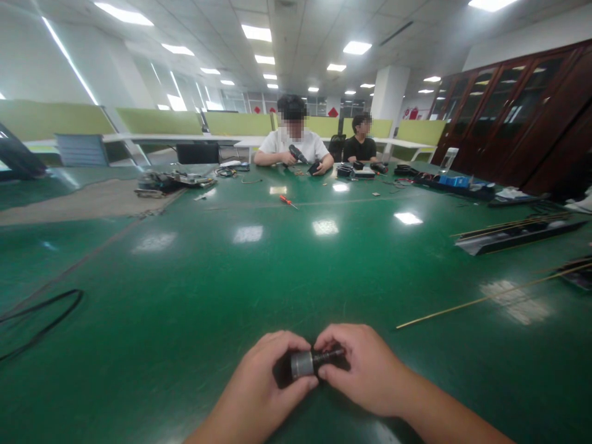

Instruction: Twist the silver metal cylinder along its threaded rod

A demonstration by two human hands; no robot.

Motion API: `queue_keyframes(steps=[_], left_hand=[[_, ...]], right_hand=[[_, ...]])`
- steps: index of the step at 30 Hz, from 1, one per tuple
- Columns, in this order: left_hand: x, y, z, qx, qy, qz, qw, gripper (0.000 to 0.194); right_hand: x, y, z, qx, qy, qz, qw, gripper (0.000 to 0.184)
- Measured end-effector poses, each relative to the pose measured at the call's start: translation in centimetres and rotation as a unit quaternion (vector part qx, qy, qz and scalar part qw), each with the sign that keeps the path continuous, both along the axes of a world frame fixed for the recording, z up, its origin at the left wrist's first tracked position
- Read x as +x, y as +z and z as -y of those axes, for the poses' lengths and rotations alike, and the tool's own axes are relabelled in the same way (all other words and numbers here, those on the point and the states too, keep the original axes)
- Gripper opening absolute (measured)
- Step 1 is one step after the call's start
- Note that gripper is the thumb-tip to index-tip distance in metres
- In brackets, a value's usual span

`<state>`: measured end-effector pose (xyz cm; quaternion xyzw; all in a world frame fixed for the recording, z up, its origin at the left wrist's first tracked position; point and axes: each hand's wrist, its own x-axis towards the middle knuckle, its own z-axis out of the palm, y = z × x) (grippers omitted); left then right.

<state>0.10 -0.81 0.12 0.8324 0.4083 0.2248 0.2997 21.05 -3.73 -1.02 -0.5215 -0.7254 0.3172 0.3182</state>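
Holding grey-and-black cylindrical part [303,365] low over near centre of green table [277,271], wide grey end to left, thin dark ribbed stem to right, lying roughly crosswise. Clasping wide end with left hand [266,379], thumb on near side, fingers curled over far side. Pinching around stem with right hand [370,370], thumb and forefinger closing in from near and far sides, other fingers bent; can't tell exact contact of hidden fingertips. Can't tell whether touching tabletop.

Seeing black cable [58,320] looped at near left. Seeing thin yellow rod [444,311] slanting in from right, with metal channel [518,237] farther back on same side, more thin rods across it. Seeing orange-handled screwdriver [287,201] past table middle, well apart from both hands. Heaped at far left: electronic parts [173,182], too blurred to sort. Set at far right: clear bottle [448,159] and blue pieces [456,181] in dark tray [476,192]. Seated at far side: person in white shirt [317,145] with power drill [297,154] in hand, plus person in black shirt [359,149] to right.
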Motion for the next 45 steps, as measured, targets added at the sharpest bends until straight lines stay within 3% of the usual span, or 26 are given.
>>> queue_keyframes(steps=[11, 16, 22, 45], left_hand=[[0.04, -0.04, 0.01, 0.006, 0.001, 0.005, 1.000, 0.018], [0.16, 0.02, 0.01, 0.005, 0.004, 0.010, 1.000, 0.019], [0.03, -0.20, -0.04, 0.004, 0.008, 0.010, 1.000, 0.020], [0.02, -0.56, -0.11, -0.020, 0.018, 0.014, 1.000, 0.022]], right_hand=[[0.06, 0.38, 0.06, 0.004, 0.009, 0.020, 1.000, 0.010], [0.08, 0.39, 0.10, 0.000, 0.007, -0.008, 1.000, 0.025], [0.12, 0.34, 0.03, 0.006, 0.014, 0.001, 1.000, 0.015], [0.27, 0.68, -0.01, -0.006, 0.004, 0.007, 1.000, 0.012]])
